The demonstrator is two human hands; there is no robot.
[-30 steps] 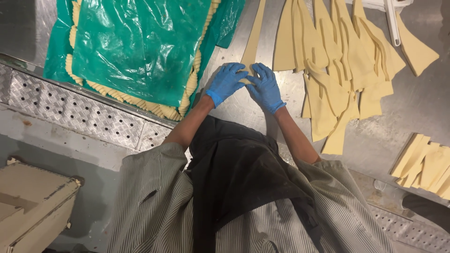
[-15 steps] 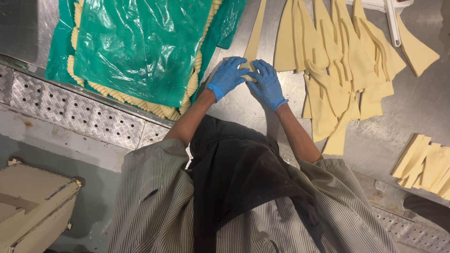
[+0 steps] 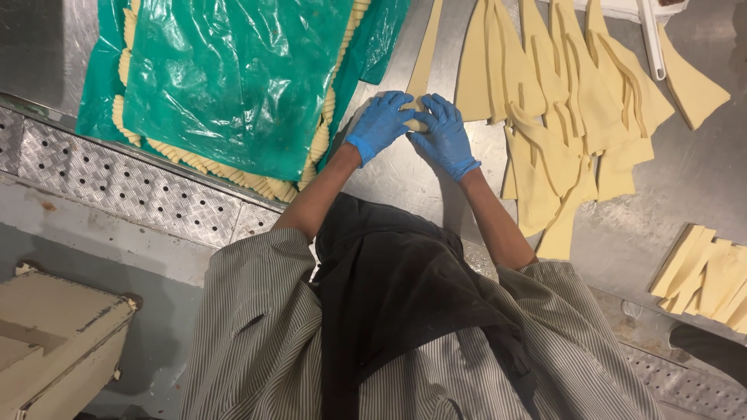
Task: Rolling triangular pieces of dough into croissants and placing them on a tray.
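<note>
Head view shows both gloved hands almost where they were half a second ago, meeting over the same spot on the steel table [image 3: 405,183]; the fingers have drawn a little closer together around the dough.

The left hand [image 3: 380,124] and the right hand [image 3: 445,136], both in blue gloves, curl inward with fingertips touching a long dough strip [image 3: 424,62] at its near end. Each hand is partly closed, pinching or rolling that end between fingers and thumb; how firmly they grip cannot be told.

The strip is a narrow triangle. Its long axis runs from the hands away across the table toward the top edge of the picture, tilted slightly to the right, and the far end leaves the picture.

Just left of the hands lies a green plastic sheet [image 3: 233,85] covering rows of rolled dough pieces [image 3: 194,159] whose ends show along its near edge. To the right, a pile of cut dough triangles [image 3: 568,117] lies close to the right hand, some overlapping. More dough strips [image 3: 704,276] sit well apart at the right edge. Bare steel shows between the arms and beyond the pile. A perforated metal ledge [image 3: 132,190] borders the table on the near side.
</note>
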